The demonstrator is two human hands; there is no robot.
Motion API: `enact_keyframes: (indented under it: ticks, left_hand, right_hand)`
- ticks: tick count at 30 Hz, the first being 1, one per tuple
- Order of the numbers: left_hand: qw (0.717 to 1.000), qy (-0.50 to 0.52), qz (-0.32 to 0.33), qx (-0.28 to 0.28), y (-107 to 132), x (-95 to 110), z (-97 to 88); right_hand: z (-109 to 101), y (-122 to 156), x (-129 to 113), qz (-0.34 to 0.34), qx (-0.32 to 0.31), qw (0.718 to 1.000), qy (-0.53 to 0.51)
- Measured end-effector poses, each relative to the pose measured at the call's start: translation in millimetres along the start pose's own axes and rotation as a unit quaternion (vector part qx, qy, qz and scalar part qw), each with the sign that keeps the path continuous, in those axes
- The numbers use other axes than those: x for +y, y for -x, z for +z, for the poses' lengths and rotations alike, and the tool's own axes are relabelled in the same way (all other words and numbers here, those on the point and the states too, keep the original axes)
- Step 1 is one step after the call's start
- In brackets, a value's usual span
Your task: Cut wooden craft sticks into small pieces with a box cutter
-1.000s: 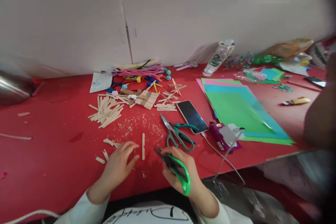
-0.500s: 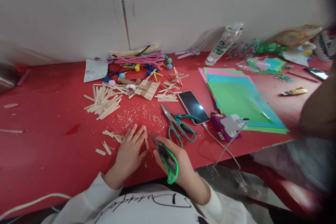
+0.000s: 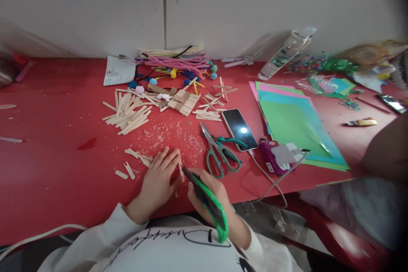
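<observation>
My left hand [image 3: 159, 182] rests on the red table and holds a short wooden craft stick [image 3: 180, 167] down between its thumb and fingers. In my right hand [image 3: 219, 188] is a green box cutter [image 3: 208, 197], its tip close to the stick's near end. Whether the blade touches the wood I cannot tell. Cut stick pieces [image 3: 129, 170] lie left of my left hand. Fine wood shavings [image 3: 165, 134] are scattered just beyond my fingers.
Scissors [image 3: 214, 148] and a phone [image 3: 239, 129] lie right of centre. A craft stick pile [image 3: 134, 112] and pipe cleaners [image 3: 178, 63] sit farther back. Coloured paper [image 3: 287, 119], a bottle [image 3: 283, 55] and a purple device with a charger [image 3: 270, 157] are rightward. Another person's arm [image 3: 385, 148] shows.
My right hand has turned the box cutter, so its handle points more toward me and its tip sits by the craft stick. My left hand stays on the stick. The camera view has shifted slightly.
</observation>
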State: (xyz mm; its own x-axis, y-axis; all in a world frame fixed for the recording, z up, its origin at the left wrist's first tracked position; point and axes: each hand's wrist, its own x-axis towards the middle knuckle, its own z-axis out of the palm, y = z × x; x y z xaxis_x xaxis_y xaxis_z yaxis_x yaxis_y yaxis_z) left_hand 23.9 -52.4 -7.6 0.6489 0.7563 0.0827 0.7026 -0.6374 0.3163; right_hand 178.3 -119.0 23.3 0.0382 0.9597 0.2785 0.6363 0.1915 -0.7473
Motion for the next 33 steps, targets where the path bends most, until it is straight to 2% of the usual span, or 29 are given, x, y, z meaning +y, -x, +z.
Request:
enact_keyframes:
  ticks: [12, 33]
  left_hand:
    - [1.000, 0.008, -0.003, -0.004, 0.2, -0.8, -1.2]
    - [0.999, 0.031, -0.008, 0.023, -1.0, 0.0, -0.8]
  right_hand:
    - [3.3, -1.6, 1.5, -0.003, 0.001, 1.000, -0.004]
    - [4.9, -1.1, 1.2, -0.013, -0.022, 1.000, -0.001]
